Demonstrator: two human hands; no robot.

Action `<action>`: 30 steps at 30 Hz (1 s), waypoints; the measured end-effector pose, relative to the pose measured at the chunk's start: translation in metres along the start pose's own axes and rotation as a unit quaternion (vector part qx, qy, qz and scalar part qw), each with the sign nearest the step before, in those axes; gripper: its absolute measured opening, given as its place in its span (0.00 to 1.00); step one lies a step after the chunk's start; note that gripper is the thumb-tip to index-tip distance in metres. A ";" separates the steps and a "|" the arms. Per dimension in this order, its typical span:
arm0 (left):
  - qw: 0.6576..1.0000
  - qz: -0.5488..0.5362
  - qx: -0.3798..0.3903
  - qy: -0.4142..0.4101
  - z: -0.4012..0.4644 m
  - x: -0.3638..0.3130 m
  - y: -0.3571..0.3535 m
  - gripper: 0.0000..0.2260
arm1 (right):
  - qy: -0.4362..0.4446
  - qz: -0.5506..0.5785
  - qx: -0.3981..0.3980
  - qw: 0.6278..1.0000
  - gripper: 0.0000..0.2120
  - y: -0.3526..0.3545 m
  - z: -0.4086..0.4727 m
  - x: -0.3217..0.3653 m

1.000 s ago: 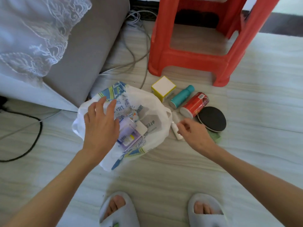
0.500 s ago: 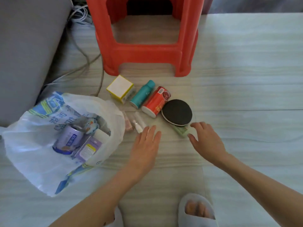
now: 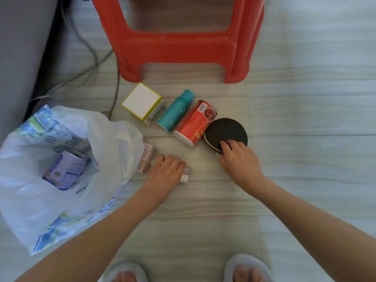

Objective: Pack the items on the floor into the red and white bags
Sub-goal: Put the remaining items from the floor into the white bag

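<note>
White bag [image 3: 114, 139] near left, mouth open to receive. Left hand [image 3: 165, 176] curls over small tube [image 3: 184, 177]; right hand [image 3: 240, 159] fingertips grip round black case [image 3: 225, 132], likely both lifting for packing.

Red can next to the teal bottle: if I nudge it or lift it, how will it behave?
The red can lies on its side, so a sideways nudge would probably roll it, though the teal bottle and black round disc beside it may block that. It looks rigid, so a firm hold should be safe. Its glossy label might be slippery.
</note>
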State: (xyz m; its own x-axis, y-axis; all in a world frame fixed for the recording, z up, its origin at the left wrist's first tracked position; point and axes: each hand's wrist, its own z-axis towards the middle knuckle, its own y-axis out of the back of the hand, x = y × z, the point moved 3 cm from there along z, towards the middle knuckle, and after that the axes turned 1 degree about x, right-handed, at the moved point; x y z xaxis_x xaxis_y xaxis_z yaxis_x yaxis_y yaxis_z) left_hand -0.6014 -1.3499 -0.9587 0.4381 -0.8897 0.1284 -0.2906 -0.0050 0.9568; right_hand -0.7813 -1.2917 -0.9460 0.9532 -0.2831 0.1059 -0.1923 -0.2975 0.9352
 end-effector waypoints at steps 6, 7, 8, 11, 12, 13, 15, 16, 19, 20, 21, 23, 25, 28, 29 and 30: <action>0.997 -0.061 0.045 -0.008 -0.012 -0.015 -0.003 0.18 | -0.005 0.034 -0.038 0.999 0.14 0.024 -0.009 -0.008; 0.997 -0.065 0.048 -0.020 -0.015 -0.019 -0.001 0.19 | -0.015 0.033 -0.044 0.998 0.14 0.031 -0.012 -0.011; 0.995 -0.074 0.052 -0.032 -0.018 -0.022 -0.001 0.20 | -0.027 0.036 -0.047 0.998 0.14 0.038 -0.016 -0.013; 0.987 -0.138 0.075 -0.023 -0.026 -0.029 0.021 0.20 | -0.058 0.087 -0.071 0.992 0.13 0.063 -0.028 -0.013; 0.982 -0.174 0.077 -0.011 -0.029 -0.028 0.034 0.18 | -0.068 0.111 -0.076 0.989 0.13 0.074 -0.031 -0.009; 0.976 -0.205 0.073 0.019 -0.033 -0.026 0.041 0.16 | -0.076 0.136 -0.073 0.985 0.14 0.086 -0.035 -0.004; 0.952 -0.284 0.072 0.086 -0.044 -0.017 0.064 0.15 | -0.073 0.192 -0.068 0.976 0.13 0.110 -0.043 0.013; 0.938 -0.325 0.040 0.113 -0.052 -0.010 0.076 0.15 | -0.060 0.215 -0.069 0.972 0.13 0.123 -0.046 0.024; 0.885 -0.412 -0.119 0.179 -0.089 0.019 0.116 0.14 | 0.000 0.256 -0.085 0.963 0.12 0.164 -0.053 0.068; 0.869 -0.425 -0.162 0.196 -0.105 0.031 0.127 0.13 | 0.021 0.270 -0.094 0.958 0.12 0.178 -0.054 0.085; 0.855 -0.426 -0.205 0.213 -0.121 0.044 0.138 0.13 | 0.041 0.287 -0.100 0.952 0.12 0.192 -0.053 0.102; 0.823 -0.424 -0.264 0.272 -0.151 0.073 0.152 0.12 | 0.069 0.328 -0.114 0.935 0.13 0.218 -0.049 0.139; 0.759 -0.455 -0.275 0.377 -0.173 0.106 0.149 0.14 | 0.085 0.375 -0.113 0.916 0.13 0.230 -0.039 0.176; 0.651 -0.515 -0.206 0.518 -0.190 0.147 0.115 0.17 | 0.102 0.370 -0.082 0.920 0.14 0.217 -0.018 0.225; 0.632 -0.532 -0.182 0.534 -0.192 0.154 0.101 0.18 | 0.109 0.350 -0.069 0.928 0.13 0.206 -0.012 0.238; 0.620 -0.544 -0.162 0.542 -0.193 0.157 0.090 0.18 | 0.114 0.328 -0.053 0.936 0.12 0.192 -0.005 0.248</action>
State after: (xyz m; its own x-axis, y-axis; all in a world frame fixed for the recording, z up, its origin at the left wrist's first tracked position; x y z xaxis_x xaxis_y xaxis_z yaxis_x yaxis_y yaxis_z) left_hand -0.3946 -1.4025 -0.8022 0.5893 0.3895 -0.7078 0.7882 -0.0847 0.6096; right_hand -0.5807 -1.4143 -0.7381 0.6659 -0.1674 0.7270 -0.7406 -0.0314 0.6712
